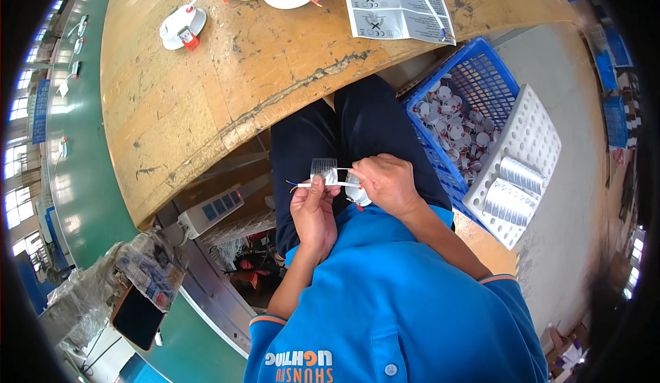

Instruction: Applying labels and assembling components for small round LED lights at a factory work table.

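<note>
Over my lap, my left hand (pixel 314 211) pinches a white cable (pixel 302 185) whose stripped coloured wire ends stick out to the left. A small silver-clear label (pixel 324 167) stands up from the same fingertips, over the cable. My right hand (pixel 388 184) is closed on the cable's other stretch. Beneath its fingers, a small round white downlight (pixel 357 194) with a red part shows, partly hidden by the hand. Whether the label touches the cable is too small to tell.
More white downlights (pixel 182 27) and a printed silver label sheet (pixel 399 5) lie on the worn wooden table (pixel 206 108). At my right, a blue basket (pixel 474 60) holds many small white parts. A perforated white board (pixel 543 118) bears label rolls (pixel 510 203). A power strip (pixel 213 211) sits under the table.
</note>
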`<state>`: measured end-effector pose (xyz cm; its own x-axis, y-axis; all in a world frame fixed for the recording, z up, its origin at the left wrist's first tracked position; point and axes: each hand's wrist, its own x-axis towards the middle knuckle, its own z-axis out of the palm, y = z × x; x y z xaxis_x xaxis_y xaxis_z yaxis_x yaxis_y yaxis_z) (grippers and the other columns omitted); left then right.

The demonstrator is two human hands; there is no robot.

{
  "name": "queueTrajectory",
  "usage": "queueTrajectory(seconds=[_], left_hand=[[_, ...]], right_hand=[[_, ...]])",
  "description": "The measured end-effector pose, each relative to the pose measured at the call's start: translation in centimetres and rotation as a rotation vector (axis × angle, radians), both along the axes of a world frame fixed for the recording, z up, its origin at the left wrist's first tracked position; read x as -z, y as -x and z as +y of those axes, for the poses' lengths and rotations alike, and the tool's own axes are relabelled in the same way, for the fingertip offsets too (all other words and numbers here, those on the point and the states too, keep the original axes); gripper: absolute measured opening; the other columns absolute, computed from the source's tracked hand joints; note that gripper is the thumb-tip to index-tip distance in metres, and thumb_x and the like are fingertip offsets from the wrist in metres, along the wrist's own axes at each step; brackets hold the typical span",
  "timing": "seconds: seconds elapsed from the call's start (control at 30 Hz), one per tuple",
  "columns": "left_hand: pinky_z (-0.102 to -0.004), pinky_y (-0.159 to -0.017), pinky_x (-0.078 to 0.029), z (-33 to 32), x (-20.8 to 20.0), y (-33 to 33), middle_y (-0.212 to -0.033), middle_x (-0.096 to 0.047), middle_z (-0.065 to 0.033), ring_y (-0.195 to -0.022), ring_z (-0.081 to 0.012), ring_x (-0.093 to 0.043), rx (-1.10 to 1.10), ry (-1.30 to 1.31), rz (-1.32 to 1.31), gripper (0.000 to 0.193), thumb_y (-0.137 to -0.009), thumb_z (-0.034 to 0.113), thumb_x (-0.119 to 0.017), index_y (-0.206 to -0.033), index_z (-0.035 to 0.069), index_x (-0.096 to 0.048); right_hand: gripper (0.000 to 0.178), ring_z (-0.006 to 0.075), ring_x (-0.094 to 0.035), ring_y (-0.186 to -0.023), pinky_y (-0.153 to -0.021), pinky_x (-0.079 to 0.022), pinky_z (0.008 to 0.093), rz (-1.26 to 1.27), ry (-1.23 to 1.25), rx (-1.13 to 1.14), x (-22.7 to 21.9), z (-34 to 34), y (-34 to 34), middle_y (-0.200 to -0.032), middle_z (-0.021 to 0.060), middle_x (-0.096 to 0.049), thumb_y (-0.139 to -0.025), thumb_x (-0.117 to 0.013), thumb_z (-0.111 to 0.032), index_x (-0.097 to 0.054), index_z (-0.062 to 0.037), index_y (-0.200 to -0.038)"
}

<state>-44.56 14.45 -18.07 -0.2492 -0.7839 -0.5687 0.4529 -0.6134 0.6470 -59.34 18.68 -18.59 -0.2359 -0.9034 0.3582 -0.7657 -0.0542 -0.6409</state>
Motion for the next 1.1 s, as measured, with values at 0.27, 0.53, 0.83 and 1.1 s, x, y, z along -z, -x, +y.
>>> queueTrajectory(seconds=[0.27, 0.53, 0.83, 1.1], left_hand=[[-0.027, -0.064, -0.047, -0.2, -0.1, -1.3, -0.085, -0.061, -0.0091, -0.074, -0.0161, -0.058, 0.053, 0.092, 0.072, 0.015, -0.085, 0.016, -0.051, -0.086, 0.001, -0.056], [-0.028, -0.073, -0.05, 0.4, -1.1, -1.6, -0.089, -0.061, -0.0129, -0.082, -0.0208, -0.06, 0.128, 0.129, -0.018, 0.013, -0.083, 0.005, -0.052, -0.093, -0.003, -0.055], [-0.0261, -0.069, -0.05, 0.3, -1.7, -0.6, -0.088, -0.06, -0.0132, -0.08, -0.0205, -0.061, 0.097, 0.203, -0.078, 0.01, -0.081, 0.002, -0.054, -0.091, -0.001, -0.053], [-0.0219, -0.067, -0.046, -0.6, -5.9, -1.6, -0.096, -0.055, -0.0114, -0.076, -0.0129, -0.054, 0.136, 0.81, -0.24, 0.033, -0.069, -0.009, -0.061, -0.097, 0.0, -0.047]], right_hand=[[0.007, 0.0243, -0.054, -0.056, -0.049, -0.041, 0.0323, -0.077, -0.104, 0.375, -0.2, 2.3, 3.4, -0.064, 0.0097, -0.054, -0.083, -0.05, -0.012, -0.052, -0.006, -0.08], [0.009, 0.0049, -0.034, -0.046, -0.044, -0.028, 0.0222, -0.704, -0.142, 0.169, -2.8, 2.6, 1.4, -0.052, -0.0012, -0.037, -0.086, -0.044, -0.008, -0.051, -0.0027, -0.09], [0.017, 0.0226, -0.053, -0.056, -0.052, -0.043, 0.0327, -0.251, -0.079, -0.031, -1.6, 0.9, -1.0, -0.062, 0.01, -0.055, -0.068, -0.065, -0.01, -0.058, -0.0052, -0.083], [0.014, 0.0067, -0.056, -0.067, -0.058, -0.045, 0.0201, -1.145, -0.356, -0.281, -4.6, 0.7, 1.4, -0.074, 0.0038, -0.062, -0.077, -0.063, -0.013, -0.062, 0.001, -0.078]])
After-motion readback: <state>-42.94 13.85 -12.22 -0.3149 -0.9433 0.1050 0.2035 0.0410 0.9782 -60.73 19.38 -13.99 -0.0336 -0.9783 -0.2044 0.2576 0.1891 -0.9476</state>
